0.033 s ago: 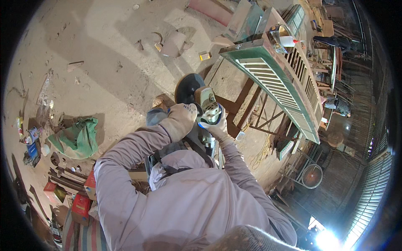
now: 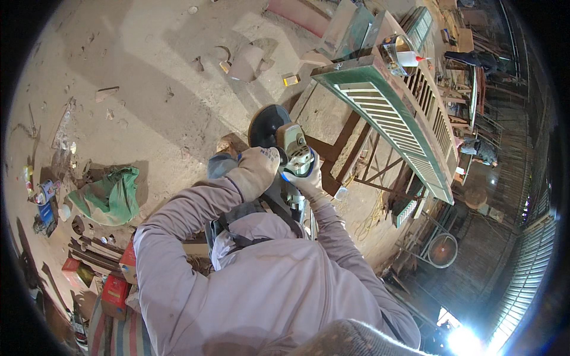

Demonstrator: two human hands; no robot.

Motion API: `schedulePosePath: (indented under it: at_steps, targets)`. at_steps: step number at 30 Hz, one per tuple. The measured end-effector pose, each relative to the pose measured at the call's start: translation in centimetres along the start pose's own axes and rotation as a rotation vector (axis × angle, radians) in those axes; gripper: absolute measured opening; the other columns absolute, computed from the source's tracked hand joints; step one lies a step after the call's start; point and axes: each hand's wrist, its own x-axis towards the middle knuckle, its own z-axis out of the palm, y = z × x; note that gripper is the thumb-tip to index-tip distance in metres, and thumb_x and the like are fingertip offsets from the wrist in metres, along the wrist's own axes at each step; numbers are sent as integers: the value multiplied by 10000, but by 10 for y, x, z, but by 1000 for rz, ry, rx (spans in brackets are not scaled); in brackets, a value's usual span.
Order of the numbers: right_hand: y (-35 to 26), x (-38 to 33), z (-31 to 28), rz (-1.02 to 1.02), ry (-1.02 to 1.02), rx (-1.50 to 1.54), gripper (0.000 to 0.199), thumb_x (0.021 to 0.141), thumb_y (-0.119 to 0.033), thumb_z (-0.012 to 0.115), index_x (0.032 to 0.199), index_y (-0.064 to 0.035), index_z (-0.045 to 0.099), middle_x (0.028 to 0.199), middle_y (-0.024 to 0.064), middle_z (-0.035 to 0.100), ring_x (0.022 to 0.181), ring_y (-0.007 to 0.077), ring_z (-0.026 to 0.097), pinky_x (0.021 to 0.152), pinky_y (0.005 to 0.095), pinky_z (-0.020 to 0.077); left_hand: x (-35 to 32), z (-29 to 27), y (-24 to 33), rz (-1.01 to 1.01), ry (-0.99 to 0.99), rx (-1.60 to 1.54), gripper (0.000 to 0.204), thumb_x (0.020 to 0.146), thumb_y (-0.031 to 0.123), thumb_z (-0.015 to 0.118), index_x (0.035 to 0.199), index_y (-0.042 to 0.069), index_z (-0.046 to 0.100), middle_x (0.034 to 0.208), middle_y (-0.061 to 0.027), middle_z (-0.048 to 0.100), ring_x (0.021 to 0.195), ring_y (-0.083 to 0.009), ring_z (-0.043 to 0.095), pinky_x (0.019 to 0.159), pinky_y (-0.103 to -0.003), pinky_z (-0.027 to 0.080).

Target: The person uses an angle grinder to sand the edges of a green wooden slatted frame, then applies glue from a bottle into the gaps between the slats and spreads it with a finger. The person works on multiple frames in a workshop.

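An angle grinder (image 2: 292, 137) with a pale head and a wide black disc is in front of my body, held in both hands. My left hand (image 2: 259, 168), in a pale work glove, is closed around the side handle beside the head. Gloved as well, my right hand (image 2: 310, 180) wraps round the grinder's body just behind the head. The disc (image 2: 267, 123) is tilted at the far side of the tool and seems to touch nothing. To the right of the grinder, a green louvred shutter (image 2: 371, 101) rests on a frame.
A can with a white, red-tipped bottle (image 2: 408, 59) stands on the shutter. A small yellow box (image 2: 291, 80) lies on the dirt floor. At left are a green cloth (image 2: 110, 196) and red boxes (image 2: 115, 292). A round fan (image 2: 442, 250) and other people are farther right.
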Motion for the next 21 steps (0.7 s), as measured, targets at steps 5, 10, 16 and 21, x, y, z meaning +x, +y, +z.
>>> schedulePosePath:
  at_steps: [5,10,16,21]
  targets:
    - [1,-3,-1,18,62,-15,1044,616,-325,963,1476,-84,422,1333,183,641,1222,286,643,1033,423,523,5,5,0,13,26,34,153,858,132,643,976,34,640,744,-169,712,712,-350,746,601,-467,571]
    - [2,-12,-11,3,106,-81,1019,628,-315,954,1466,-74,426,1286,196,666,1187,305,668,1000,433,543,8,11,10,31,40,32,129,881,136,635,978,51,638,737,-135,706,711,-328,747,567,-467,559]
    - [9,-23,-20,-114,190,-47,1000,645,-286,947,1462,-63,414,1280,206,668,1174,305,676,1000,423,545,12,15,23,76,53,45,139,889,150,646,1008,79,639,764,-94,719,709,-273,752,539,-431,554]
    - [15,-25,-26,-101,224,-90,1016,646,-282,946,1476,-67,401,1304,199,654,1195,294,660,1021,418,536,17,12,31,106,28,86,173,879,159,660,1033,84,639,771,-64,719,710,-239,756,513,-409,549]
